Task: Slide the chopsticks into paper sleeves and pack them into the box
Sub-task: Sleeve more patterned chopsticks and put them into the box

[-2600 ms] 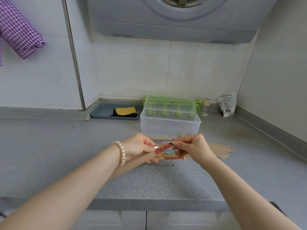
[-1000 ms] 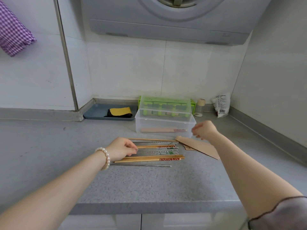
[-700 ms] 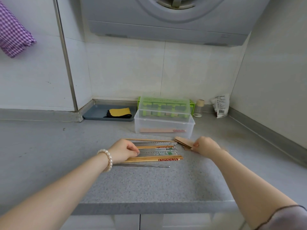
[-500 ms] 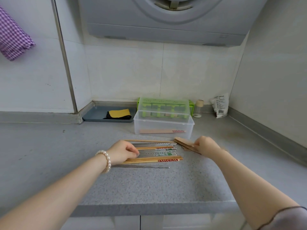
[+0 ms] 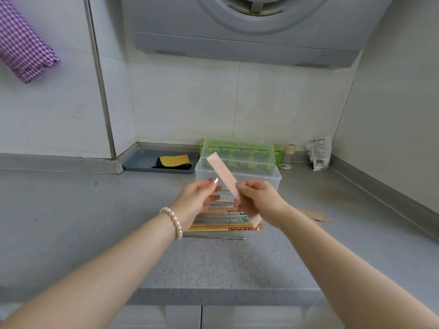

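Pinched at mid-length in the curled fingers and thumb of the right hand [image 5: 257,201]: a paper sleeve [image 5: 224,179], pale pink-tan, held up over the counter [image 5: 95,210] and tilted, upper end leaning left in front of the box [image 5: 275,176], lower end poking out below the hand near the tips of the chopsticks [image 5: 221,219]. Just left of the sleeve, raised to the same height: the left hand [image 5: 194,203], fingers loosely spread and slightly blurred, apparently holding nothing, though contact with the sleeve cannot be judged. Circling the left wrist: a pearl bracelet [image 5: 174,223].

Lying on the counter beneath both hands: the chopsticks in a flat row, wooden ones with red dotted ends mixed with metal ones, one metal pair [image 5: 213,237] set slightly apart on the near side. Behind the hands, standing open: the clear plastic box, with its clear lid [image 5: 237,148] propped behind it against something green. Beside the right forearm on the counter: more brown sleeves [image 5: 317,216].

Against the back wall: a grey tray [image 5: 140,160] carrying a yellow and black cloth [image 5: 174,161], a small jar [image 5: 288,156] and a white packet [image 5: 319,153]. Overhead: a grey appliance [image 5: 249,27]. At upper left: a purple checked cloth [image 5: 23,48].
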A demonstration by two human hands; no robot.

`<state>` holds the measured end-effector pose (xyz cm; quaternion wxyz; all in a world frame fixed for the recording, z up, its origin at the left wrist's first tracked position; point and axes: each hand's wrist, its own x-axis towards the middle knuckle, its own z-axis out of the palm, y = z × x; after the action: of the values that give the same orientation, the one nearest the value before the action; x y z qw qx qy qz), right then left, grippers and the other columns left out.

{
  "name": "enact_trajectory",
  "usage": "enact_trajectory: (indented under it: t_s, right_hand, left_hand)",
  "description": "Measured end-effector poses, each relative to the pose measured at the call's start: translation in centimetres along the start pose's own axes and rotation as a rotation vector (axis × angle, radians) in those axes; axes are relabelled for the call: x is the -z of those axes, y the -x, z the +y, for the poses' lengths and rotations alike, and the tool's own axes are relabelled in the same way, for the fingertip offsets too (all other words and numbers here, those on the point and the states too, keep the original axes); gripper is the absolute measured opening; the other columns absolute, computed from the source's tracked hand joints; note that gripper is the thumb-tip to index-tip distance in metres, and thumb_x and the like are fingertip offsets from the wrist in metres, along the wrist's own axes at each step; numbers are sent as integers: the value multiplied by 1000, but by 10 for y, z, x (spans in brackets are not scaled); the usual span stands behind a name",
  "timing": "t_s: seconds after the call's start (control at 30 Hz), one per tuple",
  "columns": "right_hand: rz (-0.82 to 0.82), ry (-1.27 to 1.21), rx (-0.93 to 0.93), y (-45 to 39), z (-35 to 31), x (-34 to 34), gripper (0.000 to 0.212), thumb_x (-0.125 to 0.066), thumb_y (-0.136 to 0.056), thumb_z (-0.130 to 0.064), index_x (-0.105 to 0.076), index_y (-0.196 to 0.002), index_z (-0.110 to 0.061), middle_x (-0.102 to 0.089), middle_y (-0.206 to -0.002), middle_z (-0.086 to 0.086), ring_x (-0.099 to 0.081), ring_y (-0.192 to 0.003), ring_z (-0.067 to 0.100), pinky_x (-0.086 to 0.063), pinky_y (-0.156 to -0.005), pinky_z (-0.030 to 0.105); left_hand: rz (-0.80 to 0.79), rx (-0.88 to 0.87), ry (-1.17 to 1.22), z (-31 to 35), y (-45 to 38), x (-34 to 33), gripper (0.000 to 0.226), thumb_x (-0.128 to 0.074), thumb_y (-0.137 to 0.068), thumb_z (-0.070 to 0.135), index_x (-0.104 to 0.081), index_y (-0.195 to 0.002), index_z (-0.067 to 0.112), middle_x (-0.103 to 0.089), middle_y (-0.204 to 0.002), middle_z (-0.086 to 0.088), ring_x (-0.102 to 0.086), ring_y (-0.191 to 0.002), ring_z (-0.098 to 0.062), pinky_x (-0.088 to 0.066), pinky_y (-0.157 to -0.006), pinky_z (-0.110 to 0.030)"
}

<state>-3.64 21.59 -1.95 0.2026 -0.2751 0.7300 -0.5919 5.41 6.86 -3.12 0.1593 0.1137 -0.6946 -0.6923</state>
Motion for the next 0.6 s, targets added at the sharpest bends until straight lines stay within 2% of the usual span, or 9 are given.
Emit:
enact_trajectory:
  t_s: [0.07, 0.17, 0.23, 0.3, 0.37, 0.47, 0.6]
  right_hand:
    - [-109, -125, -17, 3, 5, -17, 19, -46, -97, -16, -60, -89, -6, -68, -64, 9, -63, -57, 21, -53, -68, 34]
    - [-238, -171, -50, 6, 11, -36, 20, -47, -97, -15, -59, -83, -7, -68, -67, 9, -65, -59, 20, -55, -63, 30]
    - [-312, -120, -77, 5, 14, -39, 22, -50, -96, -19, -61, -78, -11, -68, -70, 4, -64, -64, 18, -53, -64, 28]
    - [-328, -47, -97, -1, 14, -37, 23, -52, -95, -23, -63, -79, -11, -69, -71, 2, -65, -62, 15, -52, -58, 22]
    - [-226, 236, -63, -8, 17, -32, 18, -58, -92, -23, -64, -82, -10, -70, -73, 2, -65, -62, 13, -49, -56, 18]
    - [-108, 781, 34, -16, 27, -26, 12, -66, -86, -21, -69, -89, -10, -64, -80, -1, -57, -70, 12, -46, -62, 20]
    - [-139, 971, 54, -19, 36, -20, 12, -67, -84, -19, -69, -94, -12, -58, -83, -4, -55, -79, 14, -45, -69, 24]
  left_hand:
    - [54, -14, 193, 5, 0, -3, 22, -44, -95, 28, -62, -98, 16, -67, -103, -4, -61, -100, -20, -45, -92, -40]
    - [81, -39, 295, 9, 3, -1, 34, -34, -99, 31, -60, -105, 10, -69, -104, -9, -64, -96, -22, -50, -84, -37]
    - [146, 1, 384, 11, 6, 2, 33, -35, -100, 28, -60, -101, 6, -70, -89, -10, -66, -79, -22, -51, -77, -37]
    - [228, 66, 447, 11, 7, 9, 27, -42, -98, 25, -59, -92, 5, -60, -64, -6, -57, -53, -17, -50, -59, -33]
    - [272, 143, 437, 10, 7, 20, 25, -45, -96, 27, -57, -85, 8, -49, -52, 1, -44, -40, -11, -42, -44, -25]
    - [277, 240, 390, 6, 7, 37, 29, -46, -95, 34, -56, -81, 11, -46, -47, 3, -40, -37, -9, -38, -42, -22]
    - [225, 316, 318, 3, 10, 49, 28, -49, -94, 35, -56, -85, 9, -52, -54, -1, -48, -42, -13, -45, -41, -22]
